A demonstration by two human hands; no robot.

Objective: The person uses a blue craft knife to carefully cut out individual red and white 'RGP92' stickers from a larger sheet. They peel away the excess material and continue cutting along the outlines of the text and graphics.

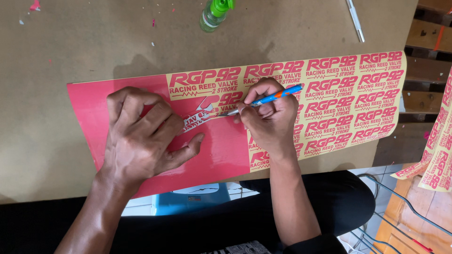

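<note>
A long red vinyl sticker sheet (221,155) lies across a brown board, with rows of red lettered decals on yellow backing (358,103) on its right part. My left hand (141,136) presses flat on the red area, thumb stretched toward a partly lifted decal (200,115). My right hand (268,117) grips a blue and orange craft knife (273,98), its tip touching that decal.
A green-capped clear bottle (214,14) stands at the board's far edge. A white pen-like tool (355,21) lies at the top right. More sticker strips (435,150) hang at the right. A wire rack (400,211) and a blue stool (188,202) are below.
</note>
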